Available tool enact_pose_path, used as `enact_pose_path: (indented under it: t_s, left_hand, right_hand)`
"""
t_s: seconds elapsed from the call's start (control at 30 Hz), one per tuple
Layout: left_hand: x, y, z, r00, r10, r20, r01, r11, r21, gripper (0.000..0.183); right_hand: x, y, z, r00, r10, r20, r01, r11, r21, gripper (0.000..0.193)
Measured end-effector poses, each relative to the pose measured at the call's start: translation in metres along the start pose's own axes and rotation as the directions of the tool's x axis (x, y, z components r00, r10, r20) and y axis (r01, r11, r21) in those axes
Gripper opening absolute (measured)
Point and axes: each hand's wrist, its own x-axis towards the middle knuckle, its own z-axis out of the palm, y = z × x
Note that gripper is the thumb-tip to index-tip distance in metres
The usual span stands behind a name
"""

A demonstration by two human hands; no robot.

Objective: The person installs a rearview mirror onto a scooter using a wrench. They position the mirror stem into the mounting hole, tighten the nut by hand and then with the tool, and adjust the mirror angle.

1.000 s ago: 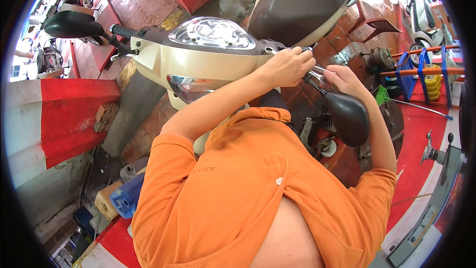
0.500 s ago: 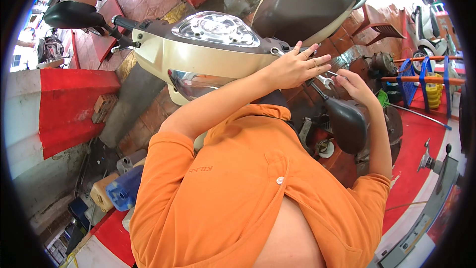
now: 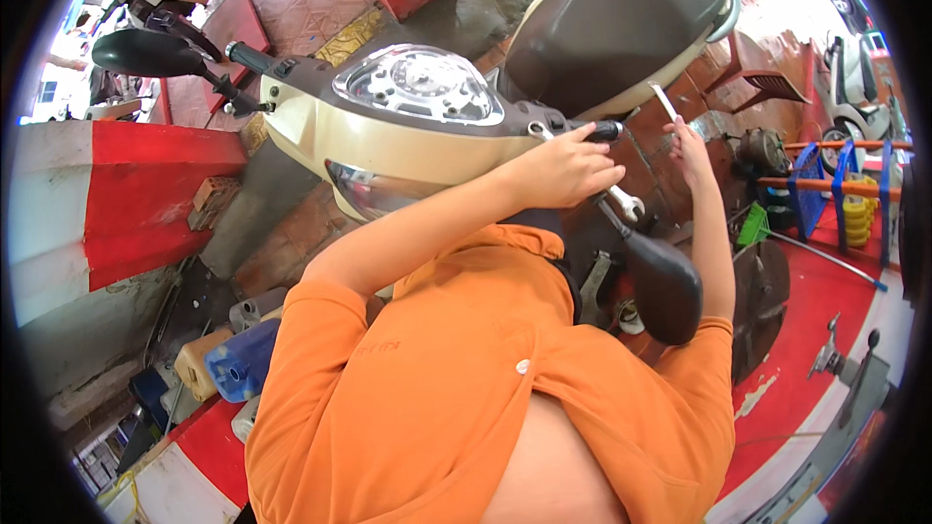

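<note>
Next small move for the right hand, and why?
Probably bring the silver tool in the right hand in toward the mirror stem. The tool is apart from the stem, its free end pointing away, while an open-ended wrench shows beside the stem, extending from under the left hand.

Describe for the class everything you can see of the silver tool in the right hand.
The silver tool is slim and straight, its visible part like a narrow bar with a pale, shiny, metal-looking surface. It slants, its free end pointing up and a little left in the picture, towards the seat. The right hand holds it by the lower end in its fingers, which hide that part. Whether the free end touches anything is hard to tell, and its exact shape is too small to make out.
</note>
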Motion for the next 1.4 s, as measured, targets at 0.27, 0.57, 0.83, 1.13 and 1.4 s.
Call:
enact_pose_path:
  t_s: [0.27, 0.57, 0.83, 1.13, 1.4]
  left_hand:
    - [0.005, 0.004, -0.014, 0.997, -0.043, 0.063, 0.043, 0.999, 0.005, 0.033]
    - [0.014, 0.004, -0.017, 0.986, -0.130, 0.101, 0.138, 0.987, -0.076, 0.039]
    - [0.013, 0.007, -0.014, 0.979, -0.185, 0.089, 0.191, 0.979, -0.070, 0.032]
    - [0.017, 0.003, -0.024, 0.991, -0.126, 0.046, 0.127, 0.992, -0.026, 0.022]
    - [0.009, 0.004, -0.012, 0.993, -0.113, 0.028, 0.112, 0.993, 0.021, 0.021]
  right_hand:
    - [0.081, -0.025, 0.096, 0.966, 0.078, 0.245, -0.116, 0.983, 0.143, 0.035]
    - [0.203, -0.048, 0.088, 0.978, 0.086, 0.192, -0.059, 0.989, -0.139, 0.040]
    - [0.208, -0.028, 0.104, 0.937, -0.349, -0.017, 0.100, 0.314, -0.944, 0.045]
    - [0.194, -0.059, 0.111, 0.903, -0.375, 0.212, 0.235, 0.017, -0.972, 0.047]
    - [0.050, -0.157, -0.010, 0.805, -0.239, 0.543, 0.593, 0.336, -0.732, 0.035]
